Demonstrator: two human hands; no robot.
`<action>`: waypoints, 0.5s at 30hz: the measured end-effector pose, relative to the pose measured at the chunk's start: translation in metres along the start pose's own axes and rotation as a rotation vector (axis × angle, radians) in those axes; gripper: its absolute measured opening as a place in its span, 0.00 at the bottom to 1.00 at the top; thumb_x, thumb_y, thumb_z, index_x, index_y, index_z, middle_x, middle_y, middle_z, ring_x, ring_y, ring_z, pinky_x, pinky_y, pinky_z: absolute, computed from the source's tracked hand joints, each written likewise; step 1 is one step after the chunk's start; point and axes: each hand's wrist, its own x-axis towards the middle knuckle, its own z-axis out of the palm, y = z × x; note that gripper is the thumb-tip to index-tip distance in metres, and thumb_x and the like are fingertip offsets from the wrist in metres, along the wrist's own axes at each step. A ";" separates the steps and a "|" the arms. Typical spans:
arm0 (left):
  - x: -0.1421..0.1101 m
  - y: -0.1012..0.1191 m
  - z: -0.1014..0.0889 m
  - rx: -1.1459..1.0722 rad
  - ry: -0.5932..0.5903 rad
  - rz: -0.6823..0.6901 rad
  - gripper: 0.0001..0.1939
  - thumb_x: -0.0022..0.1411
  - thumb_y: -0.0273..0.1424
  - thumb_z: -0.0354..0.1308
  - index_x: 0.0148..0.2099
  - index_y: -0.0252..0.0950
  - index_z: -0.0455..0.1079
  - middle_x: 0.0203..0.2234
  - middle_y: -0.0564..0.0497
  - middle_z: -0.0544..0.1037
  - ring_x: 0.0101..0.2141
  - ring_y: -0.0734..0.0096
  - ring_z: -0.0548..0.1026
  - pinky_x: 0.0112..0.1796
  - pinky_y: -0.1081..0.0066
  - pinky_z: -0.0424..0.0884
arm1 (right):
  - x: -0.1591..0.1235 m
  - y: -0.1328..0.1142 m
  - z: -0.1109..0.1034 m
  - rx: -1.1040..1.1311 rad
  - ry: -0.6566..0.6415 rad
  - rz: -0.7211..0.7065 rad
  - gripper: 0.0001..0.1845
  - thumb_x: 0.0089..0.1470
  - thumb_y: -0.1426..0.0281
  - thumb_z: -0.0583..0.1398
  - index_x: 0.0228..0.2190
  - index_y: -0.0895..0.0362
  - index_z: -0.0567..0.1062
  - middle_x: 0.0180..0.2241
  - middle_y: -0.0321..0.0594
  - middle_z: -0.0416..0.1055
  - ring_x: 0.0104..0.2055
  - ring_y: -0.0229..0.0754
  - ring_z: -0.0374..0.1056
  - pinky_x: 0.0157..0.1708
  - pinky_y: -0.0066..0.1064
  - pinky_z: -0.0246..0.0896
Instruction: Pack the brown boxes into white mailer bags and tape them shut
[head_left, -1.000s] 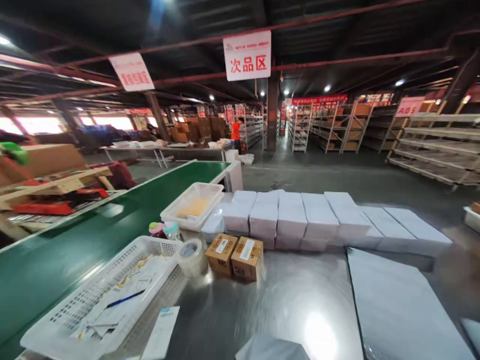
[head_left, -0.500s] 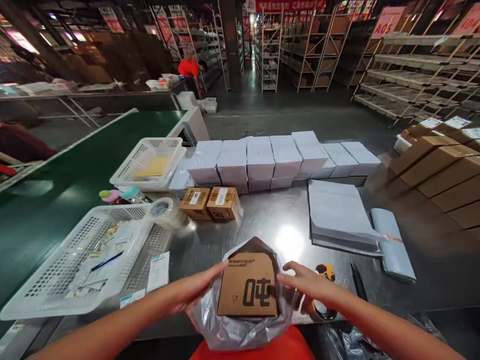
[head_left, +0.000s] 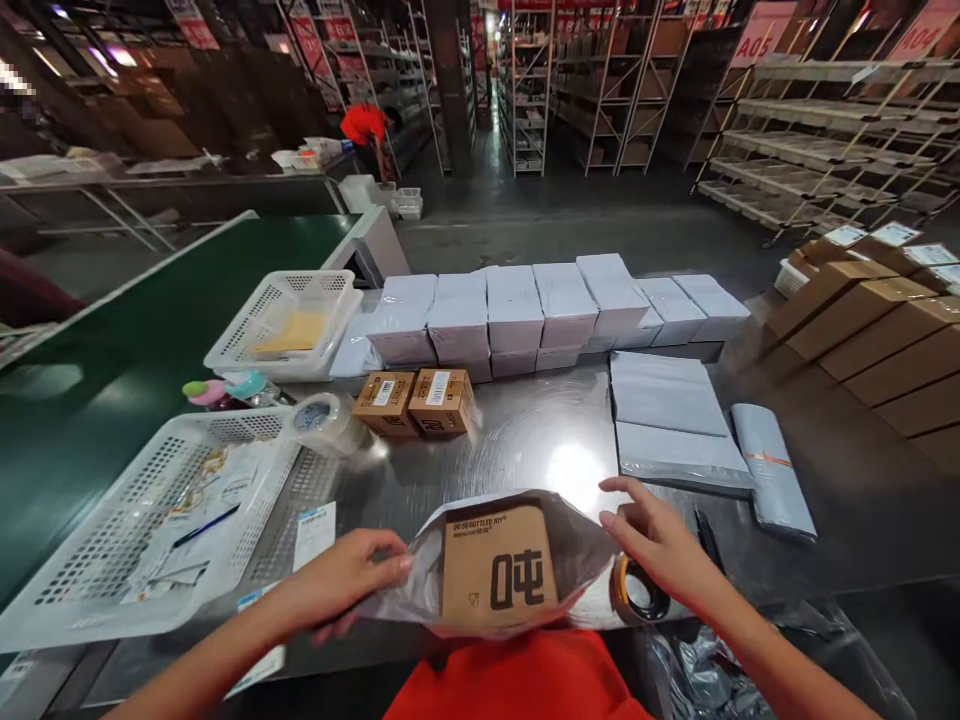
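Observation:
A brown cardboard box (head_left: 495, 580) with large black characters sits inside a pale plastic mailing bag (head_left: 589, 545), whose mouth gapes toward me. My left hand (head_left: 352, 580) is closed, pinching the bag's left edge between thumb and fingers. At the bag's right corner is my right hand (head_left: 652, 535); its thumb side grips the stretched edge while the index finger sticks out above it. The bag's lower part is hidden against my red top (head_left: 517, 680). Beside my right hand lies an orange and black tape roll (head_left: 637, 590).
Two small boxes (head_left: 442, 402) and clear tape rolls (head_left: 326, 425) stand ahead. A white basket (head_left: 247, 580) with papers and a pen is left, near the green conveyor (head_left: 150, 310). White packets (head_left: 517, 310) line the back; flat mailing bags (head_left: 667, 400) lie right. A person (head_left: 365, 130) bends far off.
The view has tilted down from the hall, bringing both hands and the bag into sight. Since half a second ago, the hands have moved apart and the bag's mouth has been stretched wider around the box.

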 end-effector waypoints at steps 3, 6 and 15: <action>0.012 0.030 -0.014 0.367 0.398 0.227 0.37 0.57 0.45 0.57 0.64 0.31 0.60 0.35 0.43 0.80 0.36 0.54 0.78 0.35 0.64 0.71 | -0.012 -0.023 0.015 -0.392 0.128 -0.464 0.29 0.54 0.47 0.59 0.49 0.55 0.71 0.39 0.47 0.73 0.41 0.50 0.68 0.41 0.42 0.61; 0.039 0.072 -0.003 0.620 0.443 0.609 0.46 0.51 0.40 0.67 0.67 0.31 0.56 0.60 0.34 0.68 0.57 0.46 0.67 0.53 0.58 0.65 | -0.015 -0.045 0.043 -0.731 -0.050 -0.799 0.33 0.49 0.48 0.65 0.50 0.55 0.73 0.53 0.52 0.69 0.56 0.59 0.62 0.55 0.53 0.54; 0.070 0.092 0.043 0.841 0.241 0.789 0.13 0.61 0.24 0.50 0.34 0.35 0.76 0.33 0.46 0.78 0.33 0.64 0.74 0.30 0.70 0.62 | -0.021 -0.038 0.074 -0.986 -0.429 -0.734 0.03 0.54 0.72 0.60 0.30 0.57 0.75 0.32 0.39 0.75 0.30 0.41 0.67 0.25 0.36 0.49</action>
